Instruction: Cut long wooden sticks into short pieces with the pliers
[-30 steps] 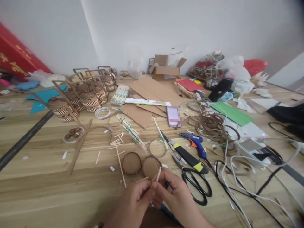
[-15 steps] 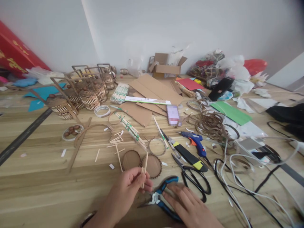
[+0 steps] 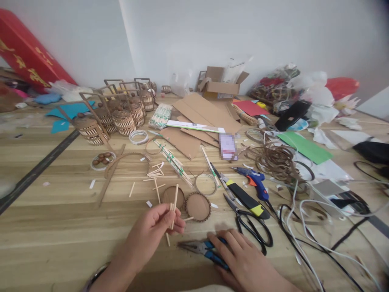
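Note:
Between the thumb and fingers of my left hand [image 3: 158, 222] are a few short pieces of wooden stick [image 3: 176, 196], held nearly upright. My right hand [image 3: 240, 253] is closed over the blue handles of a pair of pliers [image 3: 197, 247], whose jaws look closed and point left. Just beyond my left hand lie two round cardboard discs with brown woven rims, the right disc [image 3: 198, 206] in full view and the left disc [image 3: 170, 196] partly covered by the sticks and hand. Another long stick [image 3: 157, 190] leans beside the left disc.
Black scissors [image 3: 253, 231], a utility knife [image 3: 247, 199] and a blue glue gun [image 3: 255, 180] lie to the right, near tangled cables. Paired chopsticks [image 3: 174, 162] and cut sticks lie ahead. Small woven baskets [image 3: 123, 121] stand back left; cardboard sheets [image 3: 206, 113] lie behind.
The pliers' handles have come together under my right hand. My left hand has shifted left with the sticks, uncovering more of the right disc. The camera view has turned slightly.

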Available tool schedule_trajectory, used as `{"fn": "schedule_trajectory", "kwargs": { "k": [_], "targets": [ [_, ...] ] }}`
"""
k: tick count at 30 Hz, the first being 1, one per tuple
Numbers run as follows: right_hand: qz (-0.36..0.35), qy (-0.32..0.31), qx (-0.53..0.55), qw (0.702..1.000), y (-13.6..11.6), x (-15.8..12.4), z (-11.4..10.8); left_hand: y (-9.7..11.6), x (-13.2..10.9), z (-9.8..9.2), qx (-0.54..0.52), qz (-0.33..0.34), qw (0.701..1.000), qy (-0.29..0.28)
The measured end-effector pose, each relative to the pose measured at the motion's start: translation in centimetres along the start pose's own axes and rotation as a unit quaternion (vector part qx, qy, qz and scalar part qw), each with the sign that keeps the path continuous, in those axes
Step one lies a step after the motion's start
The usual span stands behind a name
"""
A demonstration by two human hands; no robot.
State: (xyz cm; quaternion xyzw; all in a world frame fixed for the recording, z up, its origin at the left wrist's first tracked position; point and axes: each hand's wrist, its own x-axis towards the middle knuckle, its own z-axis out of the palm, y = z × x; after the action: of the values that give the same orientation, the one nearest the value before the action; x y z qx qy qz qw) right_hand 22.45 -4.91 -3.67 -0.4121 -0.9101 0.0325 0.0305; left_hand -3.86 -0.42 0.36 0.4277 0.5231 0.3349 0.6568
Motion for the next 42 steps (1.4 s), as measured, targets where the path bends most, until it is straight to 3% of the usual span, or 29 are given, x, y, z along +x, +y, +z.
{"fn": "schedule_trajectory", "kwargs": {
  "k": [5,11,19,31,42],
  "targets": [
    [0.080,-0.067,0.160,0.982,-0.1,0.0,-2.0,0.2,-0.4,-1.3,-0.002,0.000,0.999,0.035],
    [0.210,-0.140,0.378,0.891,0.4,1.0,-5.7,0.1,-0.5,-0.6,-0.013,-0.018,1.000,-0.014],
    [0.238,-0.197,0.527,0.792,1.7,2.7,-7.3,1.0,-0.4,0.8,-0.024,-0.067,0.994,-0.080],
    [0.230,-0.237,0.531,0.780,2.0,4.2,-7.6,0.5,0.0,1.2,-0.046,-0.089,0.989,-0.106],
    [0.237,-0.235,0.535,0.776,1.7,4.6,-7.8,0.9,0.4,1.2,-0.040,-0.082,0.991,-0.100]
  ]
}}
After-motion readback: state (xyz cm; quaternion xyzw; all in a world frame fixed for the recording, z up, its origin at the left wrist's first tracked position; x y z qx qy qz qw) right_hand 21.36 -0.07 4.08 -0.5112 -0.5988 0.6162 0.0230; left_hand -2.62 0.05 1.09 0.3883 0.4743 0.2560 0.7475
